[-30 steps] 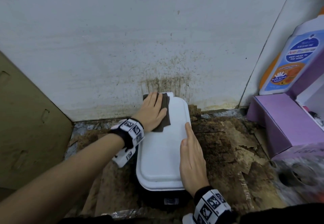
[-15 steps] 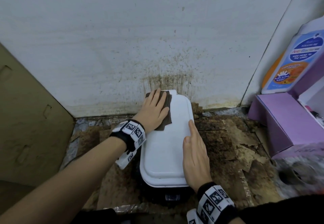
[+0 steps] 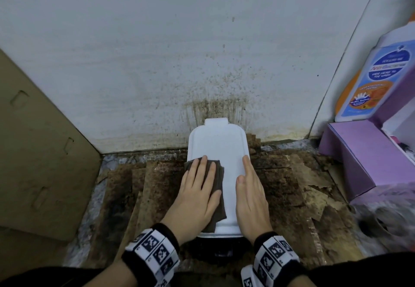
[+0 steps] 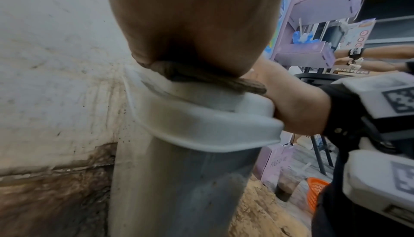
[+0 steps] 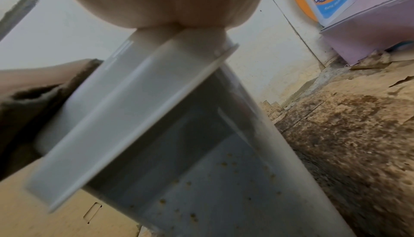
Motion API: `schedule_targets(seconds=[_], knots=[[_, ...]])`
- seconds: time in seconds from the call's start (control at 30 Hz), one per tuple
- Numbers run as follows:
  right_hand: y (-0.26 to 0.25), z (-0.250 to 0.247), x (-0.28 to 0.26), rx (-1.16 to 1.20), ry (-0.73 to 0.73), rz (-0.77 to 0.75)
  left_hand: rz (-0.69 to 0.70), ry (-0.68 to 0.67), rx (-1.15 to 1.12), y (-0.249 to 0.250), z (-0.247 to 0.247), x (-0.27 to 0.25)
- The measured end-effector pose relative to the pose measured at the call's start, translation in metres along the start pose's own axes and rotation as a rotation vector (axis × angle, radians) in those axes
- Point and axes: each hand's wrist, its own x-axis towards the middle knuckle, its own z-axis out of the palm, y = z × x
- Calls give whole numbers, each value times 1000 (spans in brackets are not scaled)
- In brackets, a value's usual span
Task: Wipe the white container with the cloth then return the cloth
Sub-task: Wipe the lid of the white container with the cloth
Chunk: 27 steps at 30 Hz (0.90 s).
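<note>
The white container [image 3: 219,145] stands on the floor against the stained wall, its lid [image 4: 201,125] facing up. A dark brown cloth [image 3: 219,181] lies on the near left part of the lid. My left hand [image 3: 197,194] lies flat on the cloth with straight fingers and presses it down. My right hand [image 3: 251,192] rests flat along the lid's right edge, fingers straight. In the left wrist view the cloth [image 4: 241,85] shows squeezed under the palm. In the right wrist view the container's grey side [image 5: 201,179] is speckled with brown spots.
Wet, torn brown cardboard [image 3: 292,185] covers the floor around the container. A cardboard sheet [image 3: 38,152] leans at the left. A purple box [image 3: 363,158] and a soap bottle [image 3: 372,78] stand at the right. The stained white wall [image 3: 179,51] is right behind.
My left hand has dragged the cloth from the lid's far left corner toward me to its near left part. The right hand has stayed on the right edge.
</note>
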Motion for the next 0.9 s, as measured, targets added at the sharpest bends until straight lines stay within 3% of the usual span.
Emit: schedule_targets(seconds=[0.17, 0.33, 0.47, 0.67, 0.9], knots=[[-1, 4, 3, -8, -4, -8, 31, -98, -46, -26, -15, 41], [-2, 2, 5, 43, -11, 13, -53, -132, -64, -50, -25, 120], [-2, 1, 6, 84, -30, 29, -84, -125, -117, -57, -28, 141], [-1, 0, 2, 86, -18, 24, -64, -72, -114, -49, -23, 122], [-1, -5, 0, 201, -29, 43, -28, -76, 3, -11, -11, 44]])
